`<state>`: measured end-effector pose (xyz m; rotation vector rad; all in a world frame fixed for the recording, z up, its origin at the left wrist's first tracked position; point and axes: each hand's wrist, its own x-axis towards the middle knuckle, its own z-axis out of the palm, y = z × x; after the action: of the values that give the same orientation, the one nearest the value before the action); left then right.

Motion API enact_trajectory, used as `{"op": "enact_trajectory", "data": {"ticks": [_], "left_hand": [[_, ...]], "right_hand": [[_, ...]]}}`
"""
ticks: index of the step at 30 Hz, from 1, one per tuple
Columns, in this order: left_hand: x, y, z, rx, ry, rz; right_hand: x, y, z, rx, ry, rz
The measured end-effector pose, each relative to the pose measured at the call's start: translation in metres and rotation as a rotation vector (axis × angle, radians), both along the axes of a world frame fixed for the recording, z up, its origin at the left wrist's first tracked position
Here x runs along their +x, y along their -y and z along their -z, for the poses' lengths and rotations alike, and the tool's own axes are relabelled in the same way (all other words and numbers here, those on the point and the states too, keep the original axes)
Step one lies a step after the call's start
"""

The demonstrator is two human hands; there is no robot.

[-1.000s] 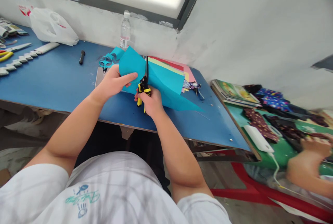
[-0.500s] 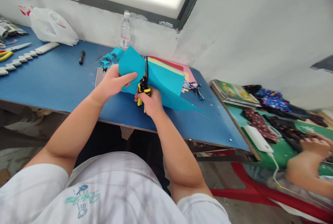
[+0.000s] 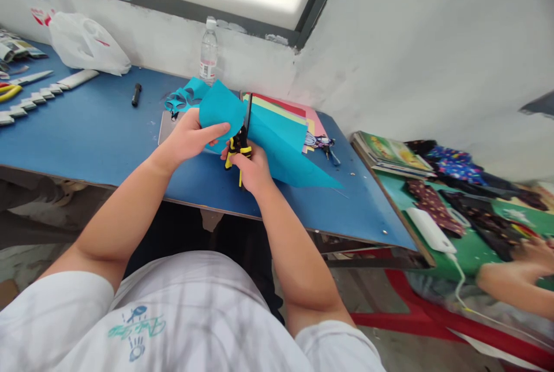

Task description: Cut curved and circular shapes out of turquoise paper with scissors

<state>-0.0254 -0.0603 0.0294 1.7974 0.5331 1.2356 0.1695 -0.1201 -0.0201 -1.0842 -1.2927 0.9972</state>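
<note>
A sheet of turquoise paper [image 3: 277, 150] is held up over the blue table, its right end tapering to a point. My left hand [image 3: 190, 132] pinches the paper's upper left part, thumb on top and fingers behind. In my right hand [image 3: 251, 164] are black-and-yellow scissors [image 3: 237, 150], the fingers wrapped round the handles. The scissor blades point away from me and stand apart, with the paper between them. Behind my left hand lie curled turquoise paper cut-offs [image 3: 184, 100]. Sheets of red, yellow and pink paper [image 3: 309, 118] lie behind the turquoise sheet.
On the blue table [image 3: 104, 130] are a black marker-like tube [image 3: 136, 95], a white plastic bag [image 3: 89, 43], a water bottle [image 3: 209, 52] and other scissors [image 3: 12, 88]. A green table at right holds books [image 3: 389, 156], a white power strip [image 3: 430, 230] and another person's hand [image 3: 534, 254].
The scissor blades and handles have spread wider apart. The paper's right tip has shifted slightly to the right. The other person's hand at right has moved toward the frame's edge.
</note>
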Motion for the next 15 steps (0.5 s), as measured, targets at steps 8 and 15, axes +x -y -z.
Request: {"op": "enact_trajectory", "data": {"ticks": [8,15], "left_hand": [[0.0007,-0.0037,0.0042,0.018,-0.006,0.0],[-0.0011,-0.0053,0.0063,0.034,-0.013,0.011]], "right_hand": [[-0.0007,-0.001,0.0012,-0.012,-0.023,-0.013],[-0.0017,0.0009,0.0011,-0.005,-0.03,-0.01]]}}
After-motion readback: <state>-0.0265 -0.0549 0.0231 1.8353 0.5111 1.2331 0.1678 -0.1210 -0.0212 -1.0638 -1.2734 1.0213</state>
